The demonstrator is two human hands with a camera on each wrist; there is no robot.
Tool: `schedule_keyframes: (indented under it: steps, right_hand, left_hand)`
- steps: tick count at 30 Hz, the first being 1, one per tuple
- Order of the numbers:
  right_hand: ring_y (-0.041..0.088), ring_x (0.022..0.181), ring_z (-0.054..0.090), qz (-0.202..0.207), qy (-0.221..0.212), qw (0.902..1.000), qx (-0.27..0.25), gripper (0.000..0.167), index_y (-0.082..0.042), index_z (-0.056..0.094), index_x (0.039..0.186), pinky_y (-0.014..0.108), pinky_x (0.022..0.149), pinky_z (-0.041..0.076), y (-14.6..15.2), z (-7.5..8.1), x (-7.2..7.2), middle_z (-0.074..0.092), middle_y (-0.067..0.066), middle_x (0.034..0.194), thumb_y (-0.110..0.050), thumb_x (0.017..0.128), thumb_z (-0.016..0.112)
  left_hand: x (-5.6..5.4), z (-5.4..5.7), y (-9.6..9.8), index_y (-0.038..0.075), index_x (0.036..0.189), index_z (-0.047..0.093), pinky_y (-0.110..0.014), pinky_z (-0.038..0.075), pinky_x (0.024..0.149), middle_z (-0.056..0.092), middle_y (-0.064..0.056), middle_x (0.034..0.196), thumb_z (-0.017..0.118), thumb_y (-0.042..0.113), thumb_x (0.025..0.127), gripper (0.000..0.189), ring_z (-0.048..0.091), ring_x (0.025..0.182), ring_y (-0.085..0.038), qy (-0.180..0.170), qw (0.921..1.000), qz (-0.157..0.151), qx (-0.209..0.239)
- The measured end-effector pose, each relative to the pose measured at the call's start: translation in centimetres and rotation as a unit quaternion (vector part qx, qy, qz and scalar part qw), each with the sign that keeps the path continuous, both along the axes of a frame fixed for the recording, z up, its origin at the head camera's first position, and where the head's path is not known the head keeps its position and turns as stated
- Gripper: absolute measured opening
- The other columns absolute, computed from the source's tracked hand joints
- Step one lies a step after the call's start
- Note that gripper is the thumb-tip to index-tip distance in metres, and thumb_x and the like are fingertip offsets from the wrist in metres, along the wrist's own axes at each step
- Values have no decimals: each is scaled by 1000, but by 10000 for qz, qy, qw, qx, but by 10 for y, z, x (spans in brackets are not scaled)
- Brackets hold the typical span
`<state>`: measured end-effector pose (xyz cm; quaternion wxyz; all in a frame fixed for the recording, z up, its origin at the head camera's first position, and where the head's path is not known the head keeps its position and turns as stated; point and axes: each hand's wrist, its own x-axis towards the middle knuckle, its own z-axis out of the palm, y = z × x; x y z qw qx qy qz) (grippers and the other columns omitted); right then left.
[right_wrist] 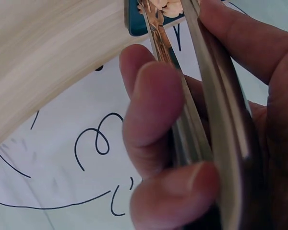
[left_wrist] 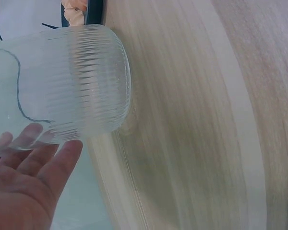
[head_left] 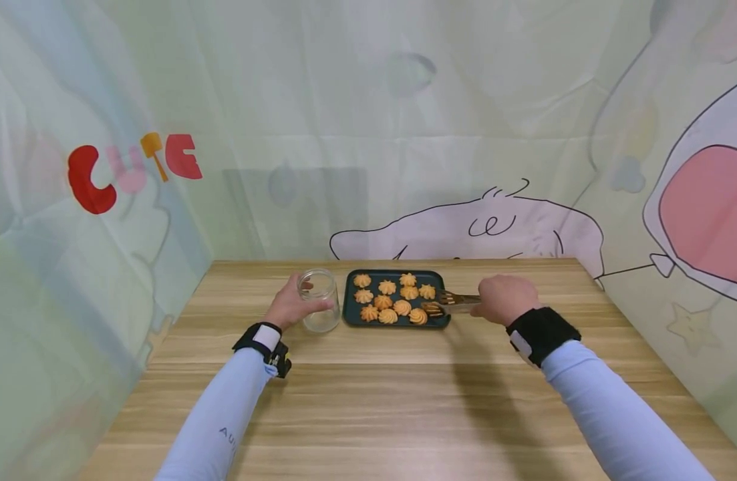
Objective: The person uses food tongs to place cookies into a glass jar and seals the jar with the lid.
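A clear glass jar (head_left: 321,319) stands upright on the table, left of a dark green tray (head_left: 351,321). My left hand (head_left: 288,304) grips the jar from its left side, thumb across the front and fingers behind. The left wrist view shows the ribbed lower wall of the jar (left_wrist: 98,81) beside the fingers (left_wrist: 62,165). Several piped butter cookies (head_left: 388,316) lie spread over the tray. My right hand (head_left: 508,298) holds metal tongs (head_left: 461,299), fingers curled round their arms. The tong tips are at the tray's right end, beside the cookies there; whether they pinch one I cannot tell.
The wooden table (head_left: 368,414) runs back to a printed cloth (head_left: 272,87) hanging behind and along both sides. Tray and jar sit near the table's far edge. Black straps with small devices are on both wrists.
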<state>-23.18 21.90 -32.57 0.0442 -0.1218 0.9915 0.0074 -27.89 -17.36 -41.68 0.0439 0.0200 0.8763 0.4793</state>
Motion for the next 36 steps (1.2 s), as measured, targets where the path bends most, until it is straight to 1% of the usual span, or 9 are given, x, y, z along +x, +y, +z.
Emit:
schedule_keyframes:
  steps: [7, 13, 18, 26, 30, 36]
  right_hand:
    - [18, 58, 47, -57, -176, 9996, -198, 32, -8, 61, 68, 35, 51, 45, 4, -5, -1, 52, 1, 64, -30, 87, 75]
    - [19, 60, 48, -95, -235, 9993, -273, 31, -7, 63, 71, 35, 53, 45, 6, -5, 0, 53, 2, 67, -30, 87, 75]
    - [19, 60, 48, -119, -211, 9994, -238, 31, -8, 63, 70, 35, 53, 44, 7, -4, 0, 53, 1, 66, -30, 87, 76]
    - [20, 63, 51, -135, -302, 9991, -248, 30, -7, 64, 73, 39, 57, 48, 9, -6, 1, 57, 3, 71, -31, 87, 76]
    - [19, 61, 48, -104, -254, 9993, -236, 31, -8, 62, 70, 38, 56, 47, 10, -9, 0, 54, 2, 68, -31, 88, 75]
    - [16, 56, 43, -29, -64, 9997, -253, 39, -13, 54, 60, 34, 51, 42, 11, -10, -1, 44, -2, 61, -31, 87, 75]
  left_hand:
    - [-1, 1, 2, 1, 146, 33, -53, 37, 107, 46, -22, 144, 84, 37, 79, 92, 43, 133, -40, 3, 10000, 11, -23]
    - [-1, 1, 3, 2, 145, 34, -53, 37, 107, 46, -22, 144, 84, 37, 79, 90, 43, 132, -40, 8, 10000, 21, -24]
    - [0, 0, 6, 2, 144, 35, -53, 37, 107, 47, -21, 144, 84, 37, 79, 89, 43, 132, -40, 7, 10000, -32, 27]
    - [2, 0, 4, 3, 146, 33, -53, 39, 105, 48, -21, 143, 84, 35, 81, 88, 44, 132, -40, 49, 9999, -105, -14]
    - [4, 0, 3, 2, 145, 34, -53, 39, 105, 48, -22, 142, 84, 35, 81, 87, 45, 131, -39, 86, 9999, -135, -46]
    - [4, -1, 2, 2, 144, 35, -53, 38, 106, 49, -22, 142, 84, 35, 80, 87, 45, 131, -39, 114, 9999, -104, -9]
